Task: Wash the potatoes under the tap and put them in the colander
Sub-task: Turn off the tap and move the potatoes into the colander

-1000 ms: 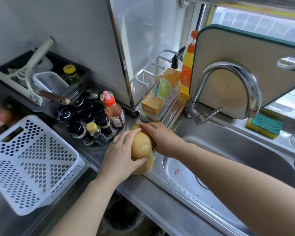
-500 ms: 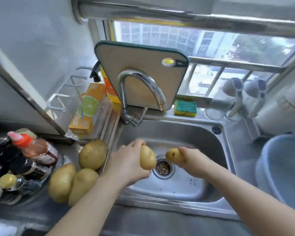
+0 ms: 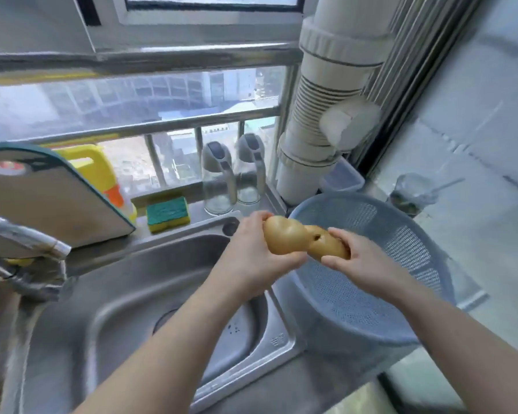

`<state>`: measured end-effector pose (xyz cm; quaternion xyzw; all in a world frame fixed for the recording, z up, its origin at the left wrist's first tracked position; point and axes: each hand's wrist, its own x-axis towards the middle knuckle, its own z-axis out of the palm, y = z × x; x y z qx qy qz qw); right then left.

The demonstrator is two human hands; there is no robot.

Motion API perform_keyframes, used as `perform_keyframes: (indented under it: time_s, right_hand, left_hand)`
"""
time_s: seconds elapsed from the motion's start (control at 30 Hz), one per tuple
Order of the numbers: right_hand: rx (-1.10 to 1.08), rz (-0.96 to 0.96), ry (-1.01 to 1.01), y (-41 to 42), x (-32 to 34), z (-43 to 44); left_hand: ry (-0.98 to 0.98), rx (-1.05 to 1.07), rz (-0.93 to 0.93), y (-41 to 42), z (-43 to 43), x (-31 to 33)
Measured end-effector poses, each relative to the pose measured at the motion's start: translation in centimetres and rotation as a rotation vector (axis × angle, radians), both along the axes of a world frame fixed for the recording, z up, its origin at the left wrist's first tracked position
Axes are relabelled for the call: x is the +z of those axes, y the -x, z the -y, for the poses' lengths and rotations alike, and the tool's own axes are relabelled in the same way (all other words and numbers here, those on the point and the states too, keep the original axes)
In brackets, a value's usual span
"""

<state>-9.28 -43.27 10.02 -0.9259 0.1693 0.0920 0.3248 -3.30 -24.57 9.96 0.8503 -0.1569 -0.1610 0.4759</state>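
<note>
My left hand [image 3: 248, 258] grips a yellow-brown potato [image 3: 284, 239] and my right hand [image 3: 359, 261] grips a second potato [image 3: 326, 245]. The two potatoes touch each other above the left rim of the blue-grey colander [image 3: 401, 249], which stands on the counter right of the sink [image 3: 138, 294]. I see nothing inside the colander. The tap [image 3: 24, 243] is at the far left, blurred, with what looks like water falling below its spout.
A cutting board [image 3: 51, 198] leans behind the tap, with a yellow bottle [image 3: 99, 171] behind it. A green-and-yellow sponge [image 3: 168, 214] and two glass dispensers [image 3: 219, 180] stand on the sill. A thick white pipe [image 3: 320, 115] rises behind the colander.
Both hands have carried a potato each from over the sink drain rightward to the colander's rim. My view has swung right; the potatoes on the left counter are out of view.
</note>
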Motion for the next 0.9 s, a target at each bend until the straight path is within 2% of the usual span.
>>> perform_keyframes:
  time_s: [0.07,0.17,0.3,0.5,0.67,0.9]
  right_hand:
    - [-0.073,-0.052,0.09,0.4,-1.4,3.4]
    - [-0.161,-0.129,0.186,0.4,-3.7,7.4]
    - [-0.211,-0.126,0.172,-0.6,-6.6,10.5]
    - [-0.163,-0.098,0.164,-2.2,-10.0,12.7]
    - [-0.149,-0.087,0.202,-2.4,-11.5,13.6]
    - [-0.04,-0.2,0.326,-2.5,-11.7,14.3]
  left_hand:
    - [-0.008,-0.056,-0.026,-0.4,4.7,-0.3]
    - [-0.041,-0.084,-0.164,-1.0,11.3,-2.4]
    - [-0.173,-0.013,-0.264,-2.3,16.8,-6.1]
    - [-0.541,-0.023,-0.076,-3.6,19.9,-10.1]
    - [-0.569,-0.032,0.023,-3.6,21.5,-11.3]
    - [-0.556,-0.079,0.119,-3.1,21.0,-11.7]
